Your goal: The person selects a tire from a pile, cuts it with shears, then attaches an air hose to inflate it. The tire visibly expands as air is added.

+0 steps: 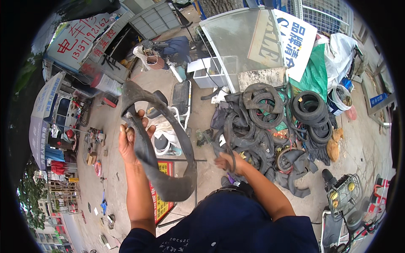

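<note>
A limp loop of black rubber inner tube [182, 190] hangs in front of me at the left, twisted and flattened. The fingers of my left hand [130, 137] are closed around its upper left side. My right hand [234, 163] is held lower, at the near left edge of a heap of old rubber [249, 130]. Its fingers are closed on a thin dark rubber strip [228, 145] that curves up from them. Whether the strip's far end joins the heap, I cannot tell.
Stacked small tyres [310, 105] stand right of the heap, with a white bucket [339, 100] behind them. A glass-fronted cabinet [236, 42] leans beyond. A red and yellow sign [162, 192] lies below the tube. A scooter [182, 97] stands ahead; a wire basket [346, 194] is at lower right.
</note>
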`<control>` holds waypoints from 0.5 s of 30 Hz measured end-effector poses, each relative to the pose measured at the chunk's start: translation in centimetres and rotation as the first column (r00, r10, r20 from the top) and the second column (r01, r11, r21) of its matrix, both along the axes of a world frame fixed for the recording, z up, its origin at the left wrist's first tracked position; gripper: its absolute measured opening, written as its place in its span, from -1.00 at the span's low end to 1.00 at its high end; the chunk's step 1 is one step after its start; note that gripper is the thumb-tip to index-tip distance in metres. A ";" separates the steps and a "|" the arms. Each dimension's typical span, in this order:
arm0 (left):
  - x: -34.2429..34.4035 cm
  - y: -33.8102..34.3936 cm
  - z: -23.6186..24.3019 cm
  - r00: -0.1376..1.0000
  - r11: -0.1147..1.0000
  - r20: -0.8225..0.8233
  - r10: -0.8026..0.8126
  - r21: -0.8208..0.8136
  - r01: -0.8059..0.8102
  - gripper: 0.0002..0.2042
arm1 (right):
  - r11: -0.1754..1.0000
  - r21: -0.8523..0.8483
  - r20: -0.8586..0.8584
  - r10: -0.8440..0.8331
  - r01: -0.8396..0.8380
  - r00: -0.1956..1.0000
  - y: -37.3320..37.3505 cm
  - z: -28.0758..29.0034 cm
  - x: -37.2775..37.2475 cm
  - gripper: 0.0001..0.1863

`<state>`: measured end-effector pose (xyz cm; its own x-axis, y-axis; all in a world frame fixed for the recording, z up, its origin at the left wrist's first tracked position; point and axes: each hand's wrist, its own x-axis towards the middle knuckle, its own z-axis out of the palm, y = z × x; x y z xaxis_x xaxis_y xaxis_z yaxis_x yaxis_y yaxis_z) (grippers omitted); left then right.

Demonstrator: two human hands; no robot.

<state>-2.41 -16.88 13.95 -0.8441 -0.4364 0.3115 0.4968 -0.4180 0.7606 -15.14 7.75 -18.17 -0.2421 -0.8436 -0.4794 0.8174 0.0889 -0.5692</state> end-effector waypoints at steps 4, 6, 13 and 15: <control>-0.4 1.4 0.6 0.990 0.992 -0.085 -0.108 0.063 0.114 -0.57 | 0.968 -0.248 0.157 0.072 -0.031 0.985 -5.3 4.7 0.4 -0.42; -0.3 1.5 1.1 0.990 0.992 -0.090 -0.110 0.048 0.115 -0.57 | 0.917 -0.386 0.207 -0.016 0.097 0.978 -5.1 7.3 0.8 -0.49; 2.4 -2.0 2.9 0.988 0.989 0.105 0.114 -0.109 -0.103 -0.59 | 0.806 -0.427 0.016 -0.446 0.410 0.895 -0.7 15.4 -7.5 -0.68; 2.8 -2.9 3.2 0.905 0.937 0.276 0.325 -0.221 -0.269 -0.60 | 0.769 -0.512 -0.041 -0.467 0.383 0.883 1.2 17.5 -9.5 -0.80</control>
